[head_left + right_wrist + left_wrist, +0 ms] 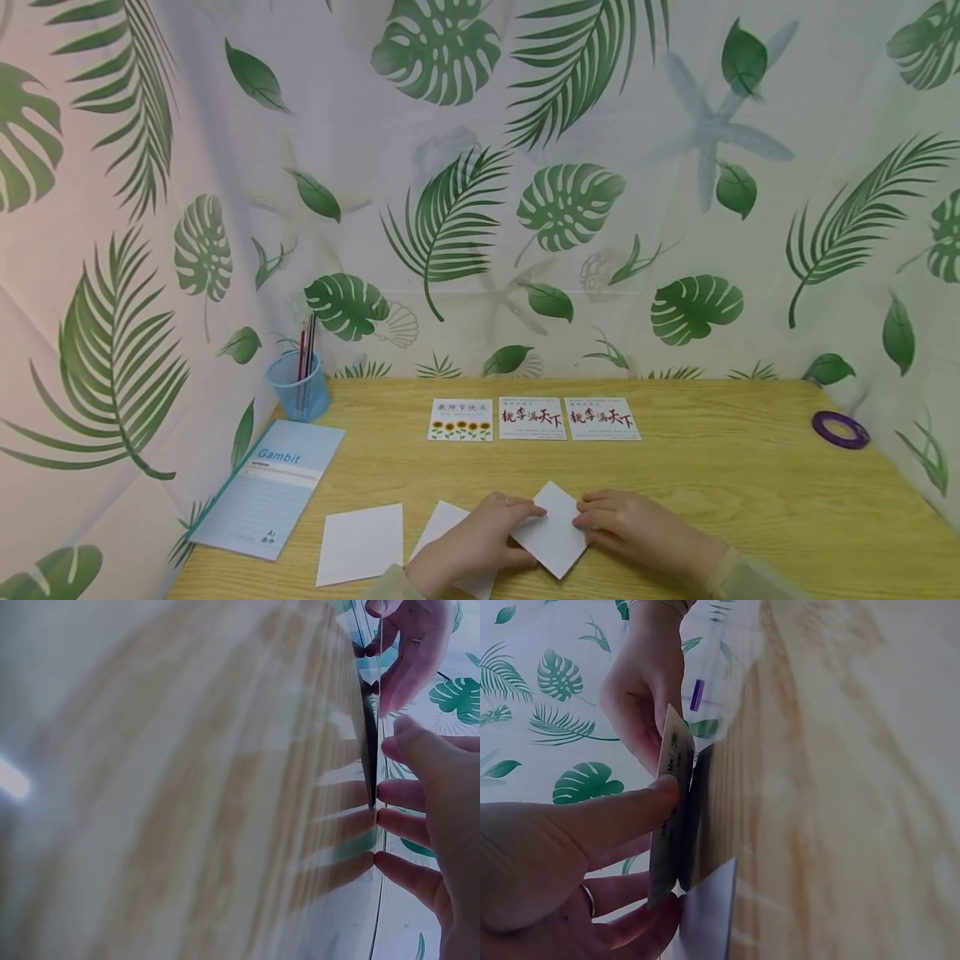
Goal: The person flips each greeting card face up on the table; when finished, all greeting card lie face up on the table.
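Observation:
In the head view my left hand (487,533) pinches a small white square card (555,525), its plain face up. The left wrist view shows the thumb of that hand on the card's (671,772) face bearing dark print, with a ring on one of its fingers. My right hand (645,529) reaches in from the other side, its fingers at the card's right edge. Seen from the right wrist, several fingertips (381,817) of this hand touch down along the tabletop. Another white card (442,521) lies partly beneath my left hand.
A further white card (360,546) lies at left, beside a blue notebook (273,492). Behind it stands a blue mesh cup (300,387) of pens. Three printed cards (532,418) line the back of the wooden table (712,467). A purple tape roll (825,429) lies far right.

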Tool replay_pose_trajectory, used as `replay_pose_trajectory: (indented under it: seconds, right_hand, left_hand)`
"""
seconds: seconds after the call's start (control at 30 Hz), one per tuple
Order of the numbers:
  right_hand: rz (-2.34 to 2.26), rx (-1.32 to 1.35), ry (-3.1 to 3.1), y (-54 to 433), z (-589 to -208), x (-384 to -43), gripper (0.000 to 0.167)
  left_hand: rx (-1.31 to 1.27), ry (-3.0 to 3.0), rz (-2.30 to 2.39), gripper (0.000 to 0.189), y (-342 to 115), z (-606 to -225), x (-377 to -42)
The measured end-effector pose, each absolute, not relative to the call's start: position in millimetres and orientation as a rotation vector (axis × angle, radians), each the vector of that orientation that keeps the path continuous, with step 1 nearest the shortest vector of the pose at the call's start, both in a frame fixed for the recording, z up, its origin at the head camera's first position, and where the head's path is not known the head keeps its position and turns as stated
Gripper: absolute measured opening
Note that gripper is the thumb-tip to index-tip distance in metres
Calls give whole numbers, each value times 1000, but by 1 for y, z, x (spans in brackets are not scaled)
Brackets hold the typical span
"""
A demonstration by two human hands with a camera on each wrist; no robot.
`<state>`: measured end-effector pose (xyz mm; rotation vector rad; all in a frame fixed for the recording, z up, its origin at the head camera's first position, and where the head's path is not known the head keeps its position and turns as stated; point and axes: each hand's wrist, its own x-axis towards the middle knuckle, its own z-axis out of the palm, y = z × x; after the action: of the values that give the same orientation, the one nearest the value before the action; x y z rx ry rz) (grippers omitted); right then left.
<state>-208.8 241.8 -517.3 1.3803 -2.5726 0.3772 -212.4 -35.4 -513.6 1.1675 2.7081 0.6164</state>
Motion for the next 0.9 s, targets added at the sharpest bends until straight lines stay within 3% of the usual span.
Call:
replay_pose_trajectory:
  seconds: [0.2,0.63,0.9]
  right_hand:
    - [455,1361,-2648,246,-517,-208,27]
    - [603,1311,-2503,248,-516,-210,23]
    - [670,1273,-2331,251,-519,-211,34]
  left_hand:
    - [1238,2643,649,47,-39,-511,-217]
    - [1184,2609,804,39,-42,-505,-215]
    - [1297,2621,948,33,-42,-505,-217]
